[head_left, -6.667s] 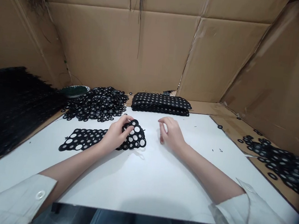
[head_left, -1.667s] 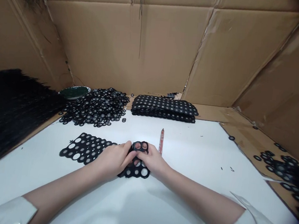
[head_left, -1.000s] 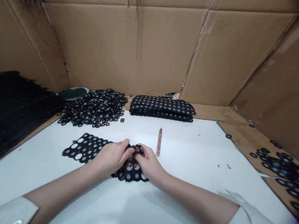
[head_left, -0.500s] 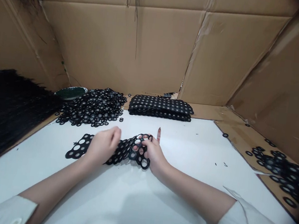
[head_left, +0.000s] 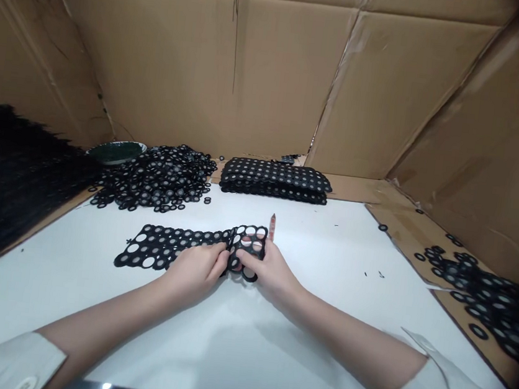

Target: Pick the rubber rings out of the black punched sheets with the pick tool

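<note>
A black rubber sheet punched full of round holes lies stretched across the white board. My left hand pinches the sheet's near edge close to its right end. My right hand grips that right end, fingers curled under it, and lifts it slightly. The two hands almost touch. A small red pointed tool lies just behind my right hand.
A heap of loose black rings and a green dish sit at the back left. A neat stack of punched sheets is behind. More rings lie on cardboard at right. A dark mass fills the left. Cardboard walls enclose everything.
The sheet, bunched between both hands a second ago, is now pulled out flatter to the left. My left hand has come back beside my right hand at the sheet's right end.
</note>
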A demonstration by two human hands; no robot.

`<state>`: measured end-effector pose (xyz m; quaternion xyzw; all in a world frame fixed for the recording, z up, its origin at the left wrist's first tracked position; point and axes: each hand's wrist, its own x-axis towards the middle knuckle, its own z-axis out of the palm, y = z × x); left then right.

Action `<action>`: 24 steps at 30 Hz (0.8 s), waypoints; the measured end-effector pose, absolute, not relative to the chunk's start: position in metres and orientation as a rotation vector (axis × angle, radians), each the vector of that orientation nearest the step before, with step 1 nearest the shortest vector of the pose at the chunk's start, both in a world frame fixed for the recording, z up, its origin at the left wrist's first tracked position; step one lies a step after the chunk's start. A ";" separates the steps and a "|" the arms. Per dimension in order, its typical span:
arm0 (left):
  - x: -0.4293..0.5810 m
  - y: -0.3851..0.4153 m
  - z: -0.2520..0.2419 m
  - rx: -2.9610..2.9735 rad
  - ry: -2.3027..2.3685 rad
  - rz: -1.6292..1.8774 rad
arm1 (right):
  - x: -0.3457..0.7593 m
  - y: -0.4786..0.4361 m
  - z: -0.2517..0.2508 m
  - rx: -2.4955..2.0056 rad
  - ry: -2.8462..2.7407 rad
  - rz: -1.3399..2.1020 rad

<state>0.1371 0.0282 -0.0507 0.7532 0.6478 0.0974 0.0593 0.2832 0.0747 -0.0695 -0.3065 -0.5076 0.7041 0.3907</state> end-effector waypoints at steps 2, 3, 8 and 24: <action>0.138 0.027 -0.050 2.247 2.006 0.299 | 0.284 0.074 -0.070 -0.804 -1.298 1.763; 0.139 0.027 -0.050 2.257 2.050 0.297 | 0.283 0.074 -0.070 -0.819 -1.298 1.743; 0.142 0.021 -0.048 2.435 2.194 0.280 | 0.280 0.067 -0.068 -0.862 -1.270 1.719; 0.125 0.035 -0.036 1.797 2.112 0.963 | 0.281 0.065 -0.076 -0.916 -1.344 1.694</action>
